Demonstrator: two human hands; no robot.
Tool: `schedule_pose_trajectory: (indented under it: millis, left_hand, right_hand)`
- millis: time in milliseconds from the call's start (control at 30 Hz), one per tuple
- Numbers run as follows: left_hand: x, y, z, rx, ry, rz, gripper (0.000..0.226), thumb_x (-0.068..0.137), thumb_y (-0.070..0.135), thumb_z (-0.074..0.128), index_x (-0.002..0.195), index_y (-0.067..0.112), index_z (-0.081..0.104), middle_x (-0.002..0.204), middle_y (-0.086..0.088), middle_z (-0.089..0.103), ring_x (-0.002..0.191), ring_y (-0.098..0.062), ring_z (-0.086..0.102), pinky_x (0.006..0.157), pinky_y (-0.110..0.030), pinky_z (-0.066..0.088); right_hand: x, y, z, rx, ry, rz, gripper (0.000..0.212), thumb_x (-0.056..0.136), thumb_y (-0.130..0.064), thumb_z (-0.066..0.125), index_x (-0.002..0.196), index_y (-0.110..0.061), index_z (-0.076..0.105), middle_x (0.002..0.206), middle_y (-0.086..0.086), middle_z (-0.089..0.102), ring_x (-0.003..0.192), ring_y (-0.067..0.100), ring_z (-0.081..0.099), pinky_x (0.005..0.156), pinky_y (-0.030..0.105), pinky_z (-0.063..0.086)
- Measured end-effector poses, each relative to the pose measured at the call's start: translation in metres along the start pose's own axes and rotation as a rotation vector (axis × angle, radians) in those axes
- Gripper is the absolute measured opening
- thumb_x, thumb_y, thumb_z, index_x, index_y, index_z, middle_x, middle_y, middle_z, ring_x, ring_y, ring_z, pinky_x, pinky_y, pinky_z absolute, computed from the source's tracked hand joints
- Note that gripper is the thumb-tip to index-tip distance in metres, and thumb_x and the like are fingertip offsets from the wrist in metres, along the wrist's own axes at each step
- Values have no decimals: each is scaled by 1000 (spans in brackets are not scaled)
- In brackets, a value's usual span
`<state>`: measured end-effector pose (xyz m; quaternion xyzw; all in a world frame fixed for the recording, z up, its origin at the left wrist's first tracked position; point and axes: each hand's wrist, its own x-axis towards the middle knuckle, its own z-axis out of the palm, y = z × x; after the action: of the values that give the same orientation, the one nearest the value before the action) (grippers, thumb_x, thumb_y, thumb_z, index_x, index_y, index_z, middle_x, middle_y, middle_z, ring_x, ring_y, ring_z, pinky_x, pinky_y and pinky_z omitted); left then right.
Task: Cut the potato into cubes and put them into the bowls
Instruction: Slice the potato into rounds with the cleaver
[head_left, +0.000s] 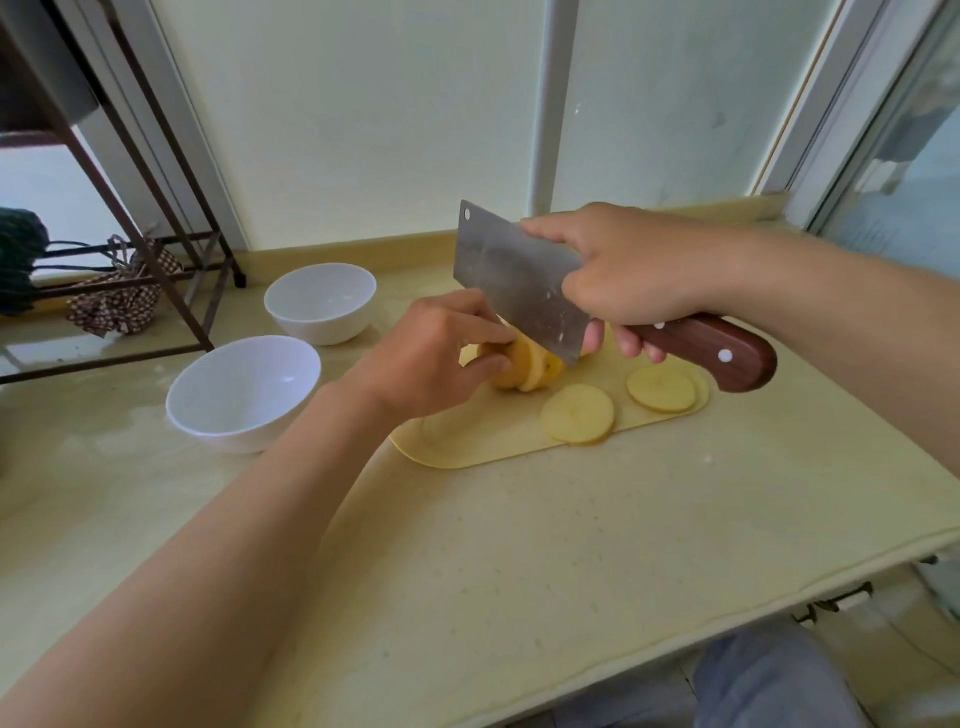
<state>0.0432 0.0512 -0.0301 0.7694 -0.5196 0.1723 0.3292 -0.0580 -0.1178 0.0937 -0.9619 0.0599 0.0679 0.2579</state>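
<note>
A peeled yellow potato (524, 368) lies on a pale yellow cutting board (483, 441). My left hand (436, 353) grips its left end with curled fingers. My right hand (628, 270) holds a cleaver (514, 283) by its wooden handle (722, 349), index finger along the blade's spine. The blade's lower corner sits in the potato, with a slice leaning off to its right. Two round slices (577, 414) (661, 388) lie flat on the board. Two white bowls, one near (241, 392) and one farther back (321, 302), stand left of the board, both showing nothing inside.
The beige countertop (519, 571) ends at a front edge near the lower right. A dark metal rack (156, 270) with a checked cloth (117, 299) stands at the left. A white wall and a pipe (550, 104) rise behind the counter.
</note>
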Motion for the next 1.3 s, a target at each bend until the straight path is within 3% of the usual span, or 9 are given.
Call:
schedule_pose_trajectory:
  millis: [167,333,767,1300]
  left_hand:
    - [0,1,0,1,20,-11,19,76,13,76,94,10,78,86,-5,68,70,-20,63,64,-25,47]
    - [-1,0,0,6,32,-4,15,75,14,76,90,12,79,82,-4,67,67,-19,62,63,-24,46]
    - [-2,-3,2,6,56,-16,10,74,11,80,84,11,80,78,-4,69,66,-16,63,63,-28,47]
    - [-5,-3,-3,32,48,-6,8,76,11,77,83,12,80,74,-4,69,62,-17,64,60,-22,45]
  right_hand:
    - [-5,-3,-3,-15,-7,2,86,94,3,34,163,-44,14,53,9,68,36,19,60,45,32,53]
    - [-6,-5,0,-15,-16,2,87,93,3,34,163,-45,14,68,16,71,36,19,57,45,32,53]
    - [-10,-7,3,-58,-33,-15,86,96,2,34,161,-50,13,76,19,72,34,19,55,44,32,52]
    - [6,-14,20,-169,-85,-51,82,97,-3,36,164,-40,7,88,24,72,53,29,62,46,35,57]
